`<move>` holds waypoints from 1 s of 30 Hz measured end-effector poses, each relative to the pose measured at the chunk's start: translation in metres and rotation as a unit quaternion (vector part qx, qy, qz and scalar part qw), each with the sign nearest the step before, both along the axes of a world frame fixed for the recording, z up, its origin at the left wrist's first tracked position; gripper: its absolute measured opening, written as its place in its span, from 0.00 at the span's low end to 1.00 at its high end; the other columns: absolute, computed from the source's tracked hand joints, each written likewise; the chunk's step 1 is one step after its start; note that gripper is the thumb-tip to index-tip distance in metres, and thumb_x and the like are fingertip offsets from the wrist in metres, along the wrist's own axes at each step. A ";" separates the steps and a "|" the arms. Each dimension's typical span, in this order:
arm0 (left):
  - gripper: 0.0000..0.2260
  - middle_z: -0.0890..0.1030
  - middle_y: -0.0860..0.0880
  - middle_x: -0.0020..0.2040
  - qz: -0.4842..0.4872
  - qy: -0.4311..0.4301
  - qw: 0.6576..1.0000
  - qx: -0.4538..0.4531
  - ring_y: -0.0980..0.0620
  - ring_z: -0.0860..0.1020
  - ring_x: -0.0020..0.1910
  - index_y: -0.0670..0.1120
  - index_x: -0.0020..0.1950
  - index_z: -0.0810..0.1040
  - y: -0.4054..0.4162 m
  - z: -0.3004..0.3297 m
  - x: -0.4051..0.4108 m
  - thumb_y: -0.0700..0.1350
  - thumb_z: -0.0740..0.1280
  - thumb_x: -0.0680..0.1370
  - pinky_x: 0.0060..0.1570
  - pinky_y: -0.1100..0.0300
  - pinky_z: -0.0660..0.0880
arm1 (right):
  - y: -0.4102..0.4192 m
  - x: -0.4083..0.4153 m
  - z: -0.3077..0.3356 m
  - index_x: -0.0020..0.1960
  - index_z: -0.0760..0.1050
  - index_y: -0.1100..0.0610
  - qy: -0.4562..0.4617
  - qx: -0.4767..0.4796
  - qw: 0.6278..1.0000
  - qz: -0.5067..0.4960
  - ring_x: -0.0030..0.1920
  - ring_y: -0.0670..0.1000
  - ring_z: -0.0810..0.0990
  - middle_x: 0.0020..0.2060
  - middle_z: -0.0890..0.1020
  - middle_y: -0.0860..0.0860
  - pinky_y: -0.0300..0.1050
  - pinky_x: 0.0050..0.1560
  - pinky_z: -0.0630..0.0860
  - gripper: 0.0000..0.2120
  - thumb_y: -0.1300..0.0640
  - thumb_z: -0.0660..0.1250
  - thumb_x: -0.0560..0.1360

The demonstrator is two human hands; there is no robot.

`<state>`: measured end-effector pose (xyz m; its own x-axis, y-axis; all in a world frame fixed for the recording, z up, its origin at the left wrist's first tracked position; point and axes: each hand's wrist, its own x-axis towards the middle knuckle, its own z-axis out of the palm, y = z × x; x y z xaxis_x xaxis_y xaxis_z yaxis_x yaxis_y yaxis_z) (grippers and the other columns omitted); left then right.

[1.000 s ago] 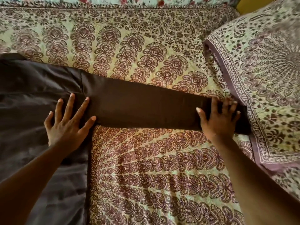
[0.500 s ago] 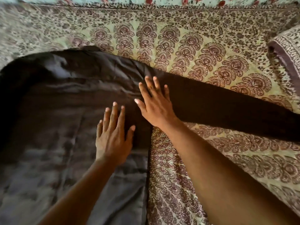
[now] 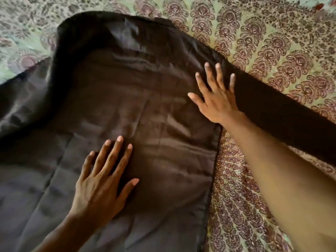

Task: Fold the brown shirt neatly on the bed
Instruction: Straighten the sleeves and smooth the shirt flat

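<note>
Brown shirt [image 3: 112,99] lying spread flat over the left and middle of the frame, on a bed [image 3: 263,57] with a paisley-print cover, collar end bunching up toward the upper left. Sleeve [image 3: 283,113] stretching out as a long dark band toward the right edge, sloping down as it goes. Fabric showing a grid of creases and some soft ripples around the middle, so not exactly smooth.

Left hand [image 3: 101,180] resting palm down on the shirt body, lower centre-left of the frame, fingers [image 3: 116,155] straight and slightly spread, thumb sticking out to the right. Not gripping anything, just pressing flat.

Right hand [image 3: 216,100] also lying palm down, upper centre-right, sitting right where the sleeve joins the body. Fingers [image 3: 220,77] straight and fanned apart, pointing toward the top of the frame, thumb angling out to the left. Again flat contact only, no pinching. Right forearm crossing down over the shirt's side edge and the cover toward the lower right corner.

Shirt's right edge running roughly straight from under the right wrist down to the bottom of the frame, bare cover showing just beside it. Top part of the frame a bit blurry
</note>
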<state>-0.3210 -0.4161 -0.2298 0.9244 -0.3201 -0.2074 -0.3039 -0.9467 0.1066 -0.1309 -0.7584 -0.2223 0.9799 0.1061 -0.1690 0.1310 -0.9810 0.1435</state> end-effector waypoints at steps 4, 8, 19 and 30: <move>0.36 0.54 0.48 0.85 -0.018 0.003 1.000 -0.024 0.44 0.56 0.83 0.50 0.84 0.58 0.014 0.002 -0.004 0.67 0.55 0.80 0.78 0.40 0.61 | 0.034 -0.058 -0.002 0.85 0.46 0.56 0.019 0.016 0.994 0.109 0.84 0.59 0.40 0.85 0.43 0.52 0.75 0.77 0.48 0.44 0.27 0.41 0.80; 0.35 0.51 0.49 0.85 -0.026 0.007 0.999 -0.034 0.45 0.53 0.84 0.52 0.85 0.52 0.032 0.003 0.002 0.67 0.53 0.82 0.80 0.41 0.57 | 0.056 -0.120 0.011 0.85 0.43 0.53 0.091 0.023 0.936 0.340 0.84 0.55 0.41 0.85 0.42 0.49 0.67 0.81 0.45 0.44 0.26 0.43 0.80; 0.34 0.52 0.48 0.85 -0.024 -0.002 0.999 -0.035 0.44 0.53 0.84 0.51 0.84 0.55 0.072 -0.001 -0.008 0.64 0.53 0.81 0.79 0.40 0.58 | 0.107 -0.020 -0.004 0.85 0.45 0.50 0.061 0.073 0.994 0.059 0.83 0.63 0.41 0.84 0.43 0.55 0.76 0.77 0.47 0.48 0.22 0.36 0.74; 0.34 0.56 0.47 0.85 -0.051 -0.003 0.998 -0.033 0.43 0.57 0.83 0.50 0.83 0.61 0.130 0.002 -0.035 0.63 0.57 0.80 0.76 0.38 0.62 | 0.187 -0.107 0.016 0.85 0.51 0.55 -0.022 0.153 0.984 0.093 0.84 0.60 0.43 0.84 0.48 0.57 0.70 0.79 0.49 0.44 0.27 0.52 0.80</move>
<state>-0.3559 -0.2858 -0.2282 0.8876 -0.4249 -0.1778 -0.3984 -0.9019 0.1666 -0.2381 -0.5717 -0.2066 0.9446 0.3230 -0.0590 0.3121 -0.9390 -0.1442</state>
